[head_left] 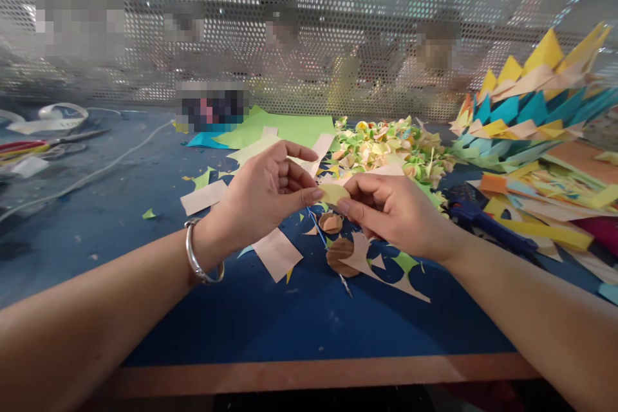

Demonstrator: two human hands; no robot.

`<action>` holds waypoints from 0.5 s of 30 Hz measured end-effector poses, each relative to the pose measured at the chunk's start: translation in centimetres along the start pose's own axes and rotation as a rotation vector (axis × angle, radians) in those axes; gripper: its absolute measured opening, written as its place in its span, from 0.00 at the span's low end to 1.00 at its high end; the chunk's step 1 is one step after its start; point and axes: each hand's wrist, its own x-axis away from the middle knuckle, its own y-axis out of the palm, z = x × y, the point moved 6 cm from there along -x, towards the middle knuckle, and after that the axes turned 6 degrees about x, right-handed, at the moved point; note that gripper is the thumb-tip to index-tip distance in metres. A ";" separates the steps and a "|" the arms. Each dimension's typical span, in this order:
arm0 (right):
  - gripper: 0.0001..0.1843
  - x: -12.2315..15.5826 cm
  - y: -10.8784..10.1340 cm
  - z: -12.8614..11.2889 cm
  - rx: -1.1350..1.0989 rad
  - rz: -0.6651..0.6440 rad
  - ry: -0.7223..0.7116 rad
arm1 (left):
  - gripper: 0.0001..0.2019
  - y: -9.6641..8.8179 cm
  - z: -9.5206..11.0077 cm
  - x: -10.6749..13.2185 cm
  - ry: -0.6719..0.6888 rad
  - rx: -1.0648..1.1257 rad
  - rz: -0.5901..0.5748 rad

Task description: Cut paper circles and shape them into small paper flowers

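Observation:
Between my two hands is a small yellow piece of paper with a rounded edge. My left hand pinches its left end between thumb and fingers; a silver bangle circles that wrist. On the other end, my right hand grips it with thumb and curled fingers. Below lie brown paper discs, a thin blue pen-like stick with a pointed tip, and a pale pink paper offcut with curved cut-outs. A pale pink paper rectangle rests under my left wrist.
Behind my hands are a heap of small curled paper pieces and green sheets. A layered pointed paper construction stands at right, near a blue glue gun. Scissors, a cord and ribbon lie left.

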 end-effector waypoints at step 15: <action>0.11 -0.1 0.5 0.3 0.081 -0.071 0.029 | 0.07 2.1 -0.8 0.4 -0.099 -0.088 -0.270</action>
